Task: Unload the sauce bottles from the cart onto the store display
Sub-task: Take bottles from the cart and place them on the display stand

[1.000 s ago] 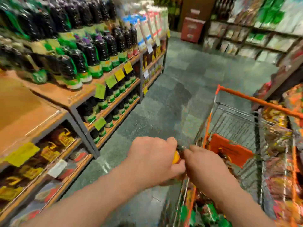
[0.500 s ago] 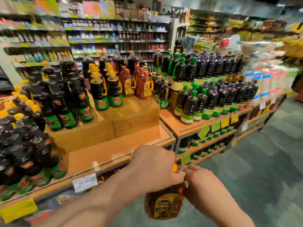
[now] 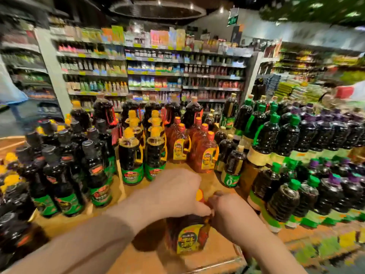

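Landmark: the amber bottle (image 3: 188, 232) I'm carrying, upright, low over the bare front strip of the wooden display (image 3: 215, 244). Can't tell if its base is touching the wood yet. Everything below is relative to it.

Far left of it: dark bottles with grey caps (image 3: 65, 182), tightly packed, green labels. My left forearm passes just in front of that block, so a wide elbow swing could clip the nearest one and domino the row.

Just left and behind: two yellow-capped dark bottles (image 3: 131, 155) on the raised step. Not in the path unless I overshoot forward.

On it: left hand (image 3: 173, 194) is wrapped over the neck and shoulder, fingers curled down around it, orange cap (image 3: 199, 195) peeking out beside the knuckles. Right hand (image 3: 231, 214) is pressed against the handle side, fingers tucked in toward the handle; looks like a grip, but the exact finger placement is hidden. Both hands high on the bottle, nothing under the base, so if it's released before it's seated it tips.

Directly behind: matching red-capped amber bottles (image 3: 204, 153). That looks like the row to join. Pushing in too fast knocks the front one backward.

Right of it: green-capped dark bottles (image 3: 282, 198) on the adjoining lower tier, close to my right wrist. Pulling that hand out sideways is the likeliest snag.

View is motion-blurred, so edge of the platform is hard to judge; setting down too near the front lip risks a fall off the display.
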`<state>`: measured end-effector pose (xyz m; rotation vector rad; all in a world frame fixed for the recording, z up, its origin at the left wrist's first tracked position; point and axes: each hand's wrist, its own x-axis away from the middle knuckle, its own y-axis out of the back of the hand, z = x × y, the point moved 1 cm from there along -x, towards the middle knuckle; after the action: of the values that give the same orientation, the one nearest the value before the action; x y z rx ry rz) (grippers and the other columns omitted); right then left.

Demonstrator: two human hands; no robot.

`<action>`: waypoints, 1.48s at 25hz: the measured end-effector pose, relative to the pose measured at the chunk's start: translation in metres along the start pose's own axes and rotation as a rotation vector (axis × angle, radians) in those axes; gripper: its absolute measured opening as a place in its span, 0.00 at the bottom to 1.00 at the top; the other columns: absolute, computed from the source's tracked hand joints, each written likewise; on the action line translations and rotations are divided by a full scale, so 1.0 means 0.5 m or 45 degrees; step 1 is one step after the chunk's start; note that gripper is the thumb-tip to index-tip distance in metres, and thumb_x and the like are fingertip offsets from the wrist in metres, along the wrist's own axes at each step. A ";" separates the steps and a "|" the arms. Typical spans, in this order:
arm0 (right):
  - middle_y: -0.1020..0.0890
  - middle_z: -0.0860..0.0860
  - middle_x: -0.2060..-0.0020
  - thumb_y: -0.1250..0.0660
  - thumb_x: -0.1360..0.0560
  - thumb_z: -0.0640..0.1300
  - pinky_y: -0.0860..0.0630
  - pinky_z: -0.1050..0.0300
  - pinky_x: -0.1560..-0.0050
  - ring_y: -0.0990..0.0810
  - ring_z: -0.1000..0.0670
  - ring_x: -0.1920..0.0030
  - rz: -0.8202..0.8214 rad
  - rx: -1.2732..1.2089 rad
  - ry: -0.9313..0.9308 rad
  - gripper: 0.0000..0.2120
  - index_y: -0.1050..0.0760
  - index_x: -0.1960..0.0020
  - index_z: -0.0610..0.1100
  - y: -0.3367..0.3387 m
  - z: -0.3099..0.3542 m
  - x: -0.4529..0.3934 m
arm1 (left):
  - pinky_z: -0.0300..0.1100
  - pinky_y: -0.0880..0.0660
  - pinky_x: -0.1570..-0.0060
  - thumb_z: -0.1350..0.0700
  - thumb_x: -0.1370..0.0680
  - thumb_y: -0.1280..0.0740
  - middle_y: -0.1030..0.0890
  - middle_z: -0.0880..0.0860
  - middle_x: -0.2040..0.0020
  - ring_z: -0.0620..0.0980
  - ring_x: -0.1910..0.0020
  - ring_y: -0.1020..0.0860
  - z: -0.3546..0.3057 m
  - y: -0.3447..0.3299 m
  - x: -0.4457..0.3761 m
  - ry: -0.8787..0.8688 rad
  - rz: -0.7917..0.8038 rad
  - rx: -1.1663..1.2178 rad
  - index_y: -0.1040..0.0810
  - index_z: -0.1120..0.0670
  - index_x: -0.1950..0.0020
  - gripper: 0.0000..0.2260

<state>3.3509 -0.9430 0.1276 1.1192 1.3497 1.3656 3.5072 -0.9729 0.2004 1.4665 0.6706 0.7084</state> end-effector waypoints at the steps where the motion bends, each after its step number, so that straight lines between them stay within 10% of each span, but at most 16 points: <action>1: 0.23 0.46 0.54 0.37 0.28 0.47 0.26 0.50 0.55 0.23 0.42 0.52 -0.041 0.001 0.025 0.08 0.24 0.52 0.45 0.014 -0.028 -0.053 | 0.46 0.30 0.64 0.32 0.30 0.31 0.25 0.50 0.58 0.53 0.59 0.28 0.023 0.016 -0.054 0.024 0.029 0.020 0.26 0.54 0.53 0.25; 15: 0.23 0.41 0.48 0.41 0.26 0.32 0.23 0.46 0.54 0.21 0.38 0.50 -0.103 -0.025 0.051 0.11 0.22 0.48 0.38 0.015 -0.200 -0.528 | 0.48 0.26 0.59 0.44 0.23 0.32 0.26 0.52 0.55 0.54 0.56 0.26 0.230 -0.035 -0.532 0.374 0.113 0.040 0.29 0.56 0.46 0.17; 34: 0.24 0.44 0.50 0.38 0.24 0.37 0.25 0.51 0.55 0.22 0.42 0.51 -0.216 -0.365 -0.134 0.07 0.23 0.49 0.40 0.003 -0.201 -0.508 | 0.45 0.27 0.63 0.38 0.21 0.40 0.28 0.50 0.57 0.53 0.56 0.24 0.197 -0.072 -0.546 0.665 0.128 -0.199 0.40 0.57 0.27 0.31; 37: 0.24 0.45 0.54 0.39 0.24 0.39 0.29 0.53 0.60 0.23 0.42 0.53 -0.356 -0.446 -0.179 0.06 0.24 0.52 0.41 0.014 -0.179 -0.458 | 0.46 0.29 0.64 0.40 0.20 0.41 0.29 0.50 0.58 0.53 0.57 0.24 0.160 -0.051 -0.481 0.566 -0.010 -0.224 0.32 0.55 0.36 0.21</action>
<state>3.3087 -1.1853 0.1311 0.7458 1.0683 1.2329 3.4168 -1.2091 0.1694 1.1514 0.9255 1.0749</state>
